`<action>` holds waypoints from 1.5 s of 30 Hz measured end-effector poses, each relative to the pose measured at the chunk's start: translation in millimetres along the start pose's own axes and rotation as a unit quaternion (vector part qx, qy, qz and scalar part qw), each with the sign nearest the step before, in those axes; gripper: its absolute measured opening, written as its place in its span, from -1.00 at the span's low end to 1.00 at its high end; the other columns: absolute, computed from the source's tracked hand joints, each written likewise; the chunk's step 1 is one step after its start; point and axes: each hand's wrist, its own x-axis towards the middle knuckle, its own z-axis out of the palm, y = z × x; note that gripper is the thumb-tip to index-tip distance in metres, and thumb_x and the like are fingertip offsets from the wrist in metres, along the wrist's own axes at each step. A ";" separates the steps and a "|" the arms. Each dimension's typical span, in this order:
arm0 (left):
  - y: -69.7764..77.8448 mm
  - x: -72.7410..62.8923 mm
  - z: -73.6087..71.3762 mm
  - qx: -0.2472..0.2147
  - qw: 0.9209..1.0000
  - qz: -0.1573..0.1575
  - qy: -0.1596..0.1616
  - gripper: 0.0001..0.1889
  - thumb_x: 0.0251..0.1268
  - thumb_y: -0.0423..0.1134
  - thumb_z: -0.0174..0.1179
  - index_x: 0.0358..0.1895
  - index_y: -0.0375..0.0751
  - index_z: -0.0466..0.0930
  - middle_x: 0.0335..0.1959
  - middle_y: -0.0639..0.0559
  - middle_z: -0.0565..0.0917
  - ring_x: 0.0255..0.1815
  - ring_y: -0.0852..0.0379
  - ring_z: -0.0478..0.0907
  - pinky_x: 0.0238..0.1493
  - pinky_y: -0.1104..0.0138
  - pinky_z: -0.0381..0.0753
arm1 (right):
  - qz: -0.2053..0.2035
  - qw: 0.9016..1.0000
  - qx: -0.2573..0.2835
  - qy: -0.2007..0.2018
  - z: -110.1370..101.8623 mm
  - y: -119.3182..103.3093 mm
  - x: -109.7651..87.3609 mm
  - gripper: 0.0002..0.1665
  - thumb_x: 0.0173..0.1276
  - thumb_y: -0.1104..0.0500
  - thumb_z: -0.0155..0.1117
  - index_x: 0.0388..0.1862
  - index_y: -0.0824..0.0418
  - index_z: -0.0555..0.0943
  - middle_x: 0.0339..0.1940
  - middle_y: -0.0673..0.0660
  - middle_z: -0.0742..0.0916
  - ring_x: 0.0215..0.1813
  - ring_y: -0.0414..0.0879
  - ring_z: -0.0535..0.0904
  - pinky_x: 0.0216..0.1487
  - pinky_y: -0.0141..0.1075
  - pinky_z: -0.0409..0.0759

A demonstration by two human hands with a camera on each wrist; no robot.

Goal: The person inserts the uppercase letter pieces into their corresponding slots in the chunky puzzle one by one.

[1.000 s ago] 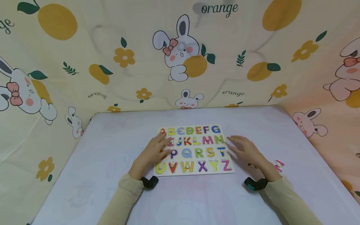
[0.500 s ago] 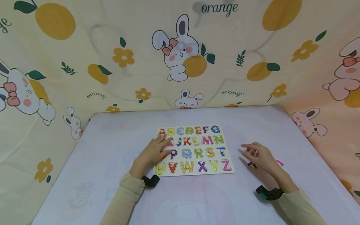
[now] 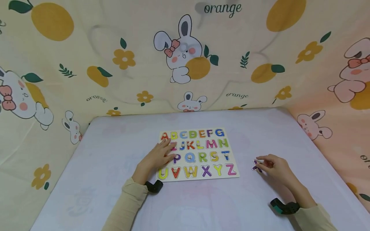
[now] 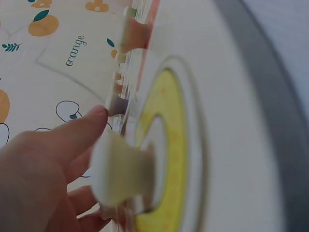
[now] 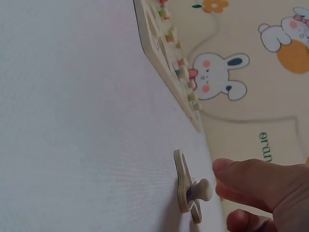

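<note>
A pale alphabet puzzle board [image 3: 208,163] with coloured letters and small round knobs lies mid-table. My left hand [image 3: 157,155] rests on its left side, fingers spread over the letters and hiding some of them. In the left wrist view, a yellow letter with a white knob [image 4: 118,169] fills the foreground, close to the thumb side. To the right of the board lies a loose purple letter piece [image 5: 181,181], its knob [image 5: 205,190] sticking up. My right hand [image 3: 276,168] hovers by it, the fingertips [image 5: 223,166] close to the knob with a gap between.
A white cloth [image 3: 115,134] covers the table. Behind and at both sides hangs a curtain [image 3: 225,41] printed with rabbits and oranges. Black wrist cameras sit on the left wrist [image 3: 154,186] and the right wrist [image 3: 284,206].
My right hand has moved away from the board's right edge, rightward and toward me, to the purple piece. It now hides the pink piece seen earlier. My left hand stays on the board.
</note>
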 end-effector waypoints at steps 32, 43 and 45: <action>-0.9 1.1 5.2 -0.022 1.000 0.002 0.013 -0.34 0.34 0.13 0.09 0.47 0.06 0.22 0.59 -0.11 0.06 0.62 -0.19 -0.08 0.60 -0.05 -0.09 | 0.000 1.000 0.018 0.020 5.1 -9.7 4.1 -0.84 -0.03 0.27 0.54 -0.40 0.22 0.77 -0.55 -0.04 0.50 -0.45 -0.40 0.23 -0.49 -0.48 0.23; -0.7 1.3 4.8 -0.025 0.999 0.010 0.020 -0.34 0.35 0.11 0.10 0.46 0.02 0.23 0.58 -0.14 0.09 0.62 -0.20 -0.09 0.59 -0.07 -0.08 | -0.005 0.998 0.052 -0.026 14.6 -31.5 18.3 -0.81 0.06 0.22 0.51 -0.32 0.24 0.77 -0.56 -0.03 0.53 -0.44 -0.34 0.28 -0.46 -0.47 0.25; -0.5 1.1 4.8 -0.025 0.999 0.012 0.019 -0.34 0.35 0.11 0.10 0.46 0.02 0.23 0.58 -0.14 0.09 0.62 -0.20 -0.09 0.59 -0.07 -0.08 | -0.003 0.998 0.062 -0.032 17.5 -35.4 19.8 -0.81 0.07 0.21 0.50 -0.31 0.24 0.76 -0.55 -0.03 0.54 -0.43 -0.34 0.29 -0.46 -0.47 0.26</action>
